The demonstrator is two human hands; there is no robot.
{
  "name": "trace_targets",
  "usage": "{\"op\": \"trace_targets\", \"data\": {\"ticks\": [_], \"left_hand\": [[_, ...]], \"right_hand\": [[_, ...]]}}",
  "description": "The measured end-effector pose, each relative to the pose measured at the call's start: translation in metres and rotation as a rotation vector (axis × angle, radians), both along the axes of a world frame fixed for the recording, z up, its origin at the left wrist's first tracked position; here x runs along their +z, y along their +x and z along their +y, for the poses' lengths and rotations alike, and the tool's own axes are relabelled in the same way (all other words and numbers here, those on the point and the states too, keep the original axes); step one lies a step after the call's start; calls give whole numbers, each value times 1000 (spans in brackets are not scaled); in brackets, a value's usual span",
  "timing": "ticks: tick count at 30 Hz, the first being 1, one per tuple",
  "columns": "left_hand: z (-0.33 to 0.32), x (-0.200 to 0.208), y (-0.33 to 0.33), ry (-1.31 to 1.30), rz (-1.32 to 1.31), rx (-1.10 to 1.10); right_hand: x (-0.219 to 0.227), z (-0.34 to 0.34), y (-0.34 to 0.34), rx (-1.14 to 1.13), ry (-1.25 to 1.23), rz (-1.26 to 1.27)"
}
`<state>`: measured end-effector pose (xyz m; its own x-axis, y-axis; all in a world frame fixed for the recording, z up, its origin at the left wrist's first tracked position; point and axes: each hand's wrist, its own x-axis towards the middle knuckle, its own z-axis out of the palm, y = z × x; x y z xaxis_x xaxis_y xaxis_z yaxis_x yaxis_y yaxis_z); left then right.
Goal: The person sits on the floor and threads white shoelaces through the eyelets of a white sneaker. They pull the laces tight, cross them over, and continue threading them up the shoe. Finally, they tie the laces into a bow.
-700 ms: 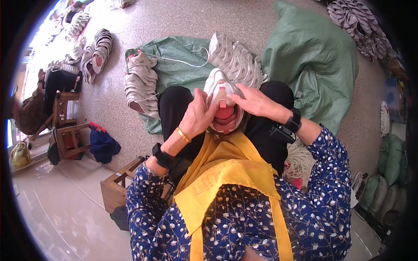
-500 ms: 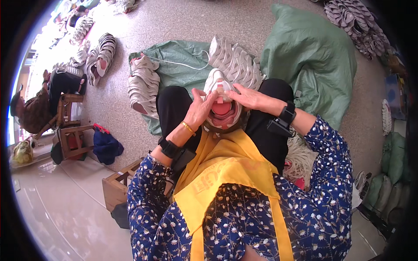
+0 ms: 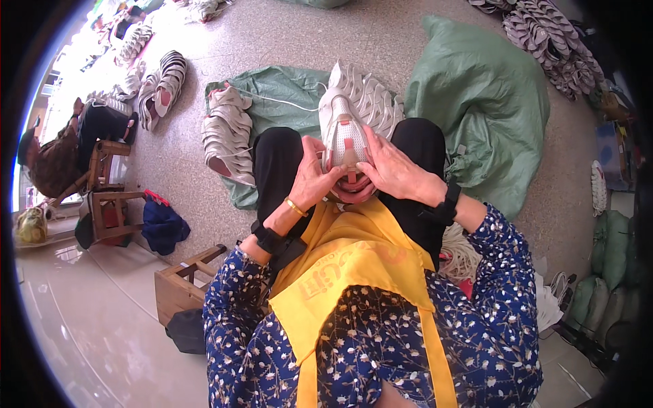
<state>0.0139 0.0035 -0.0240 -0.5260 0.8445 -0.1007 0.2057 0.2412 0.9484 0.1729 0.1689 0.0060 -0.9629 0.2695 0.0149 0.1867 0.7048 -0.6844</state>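
Note:
Between my knees is a white shoe upper point(image 3: 345, 136) with a mesh toe and pinkish-red parts around its opening. My left hand point(image 3: 314, 178) grips its left edge, thumb pressed near the tongue. On the other side my right hand point(image 3: 396, 168) holds the right edge, with its thumb also by the tongue. Both hands are closed on the upper. Just beyond it lies a row of nested white shoe uppers point(image 3: 367, 95), and a second nested row point(image 3: 228, 132) lies to the left, both on a green woven sack point(image 3: 282, 95).
A stuffed green sack point(image 3: 479, 102) stands at right. White laces point(image 3: 462, 251) lie by my right thigh. A wooden stool point(image 3: 180, 289) is at my left. Another person point(image 3: 58, 160) sits at far left near wooden stools. More stacked uppers point(image 3: 554, 47) lie at upper right.
The shoe upper has tipped so that more of its mesh toe shows and less of its opening. Both hands have moved slightly down along its sides, still holding it.

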Motion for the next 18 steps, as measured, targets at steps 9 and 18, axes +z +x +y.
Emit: {"op": "trace_targets", "data": {"ticks": [9, 18], "left_hand": [[8, 23, 9, 72, 518, -63], [5, 45, 13, 117, 616, -16]], "right_hand": [[9, 4, -5, 24, 636, -41], [18, -3, 2, 39, 512, 65]]}}
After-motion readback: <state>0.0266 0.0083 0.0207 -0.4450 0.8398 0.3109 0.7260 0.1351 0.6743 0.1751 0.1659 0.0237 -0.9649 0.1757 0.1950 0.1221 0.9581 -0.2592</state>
